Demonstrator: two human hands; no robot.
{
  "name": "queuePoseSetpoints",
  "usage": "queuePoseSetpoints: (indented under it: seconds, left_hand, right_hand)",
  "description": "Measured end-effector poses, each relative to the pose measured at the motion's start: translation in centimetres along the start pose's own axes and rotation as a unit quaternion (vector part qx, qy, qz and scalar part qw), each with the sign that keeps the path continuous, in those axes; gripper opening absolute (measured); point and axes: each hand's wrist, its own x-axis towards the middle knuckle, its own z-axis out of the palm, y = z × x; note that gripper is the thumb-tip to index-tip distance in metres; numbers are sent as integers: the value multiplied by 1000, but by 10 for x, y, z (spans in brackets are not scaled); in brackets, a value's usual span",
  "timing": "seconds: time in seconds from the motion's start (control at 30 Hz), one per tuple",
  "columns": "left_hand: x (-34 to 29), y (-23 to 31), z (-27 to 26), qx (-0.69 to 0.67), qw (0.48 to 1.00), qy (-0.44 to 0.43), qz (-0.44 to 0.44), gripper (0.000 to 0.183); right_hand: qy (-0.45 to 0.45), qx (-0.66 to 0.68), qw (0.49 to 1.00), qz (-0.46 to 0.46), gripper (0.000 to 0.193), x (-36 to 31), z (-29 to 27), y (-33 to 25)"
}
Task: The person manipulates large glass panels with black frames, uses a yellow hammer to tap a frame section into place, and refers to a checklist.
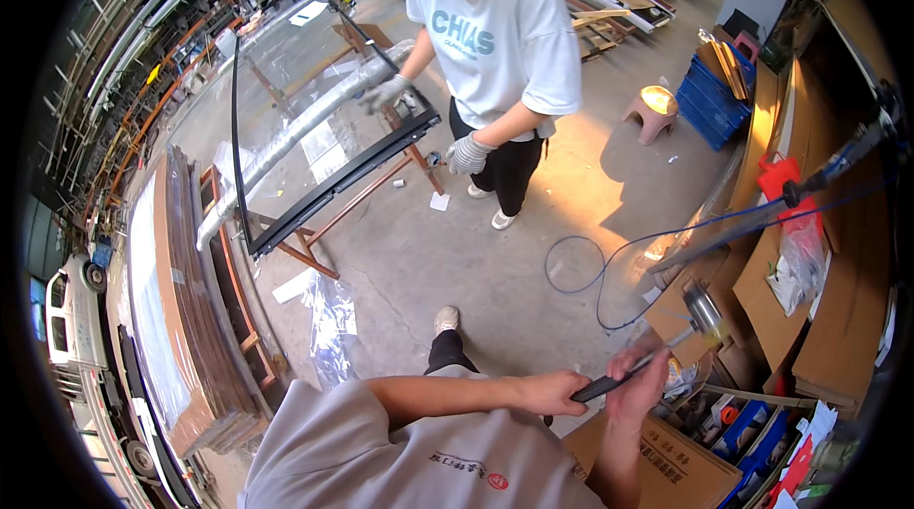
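Observation:
Across the lower right runs a mallet [705,309] with a black grip, a thin metal shaft and a silvery cylindrical head with a yellowish face. My right hand [636,383] is wrapped around its grip, fingers closed. My left hand [557,393] is closed at the butt end of the same grip. The mallet's head points up and right, above cardboard and a tool box [762,423] holding blue bins. Ahead, a person [495,42] in a white T-shirt and grey gloves stands with one hand at a large black frame [343,176] and the other hanging lower.
The frame rests on brown metal stands [309,252]. Wrapped panels [181,319] are stacked at left, with plastic film [331,323] nearby. A blue hose [602,266] loops across the floor at right. Farther back are a stool [653,117] and a blue crate [709,95].

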Motion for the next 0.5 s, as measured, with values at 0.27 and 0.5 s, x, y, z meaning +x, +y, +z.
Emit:
queuePoseSetpoints:
  seconds: [0.27,0.5]
  left_hand:
    - [-195,-116,-203,210,963,149,-76,26]
    - [-292,-142,-351,300,883,319,-171,15]
  right_hand:
    - [-75,-385,903,176,13,28,88,120]
    - [-238,-404,851,238,17,72,164,169]
